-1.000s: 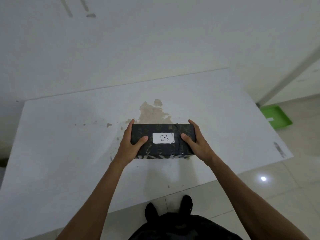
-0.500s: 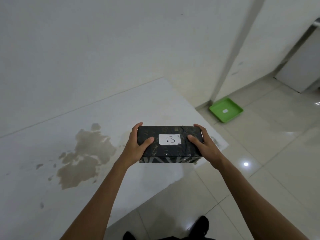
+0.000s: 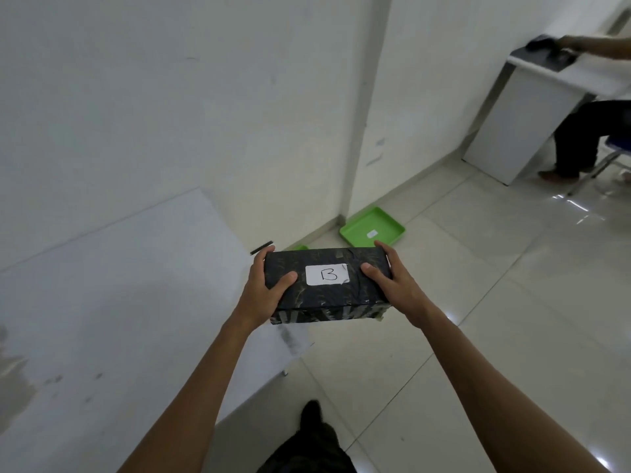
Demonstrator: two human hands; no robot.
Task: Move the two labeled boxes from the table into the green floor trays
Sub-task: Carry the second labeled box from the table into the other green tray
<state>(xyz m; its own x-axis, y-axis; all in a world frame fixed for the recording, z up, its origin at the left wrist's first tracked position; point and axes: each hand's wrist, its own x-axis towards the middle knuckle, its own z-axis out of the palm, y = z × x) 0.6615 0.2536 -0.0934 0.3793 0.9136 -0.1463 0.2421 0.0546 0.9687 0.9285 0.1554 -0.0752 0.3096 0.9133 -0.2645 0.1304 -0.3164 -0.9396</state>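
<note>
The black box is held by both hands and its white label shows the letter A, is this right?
Not quite. In the head view the left hand and right hand do hold the black box, but its label shows B.

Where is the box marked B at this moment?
In the head view the box marked B is at centre, held in the air between the left hand and right hand, past the table's corner, with a green tray on the floor beyond.
</note>
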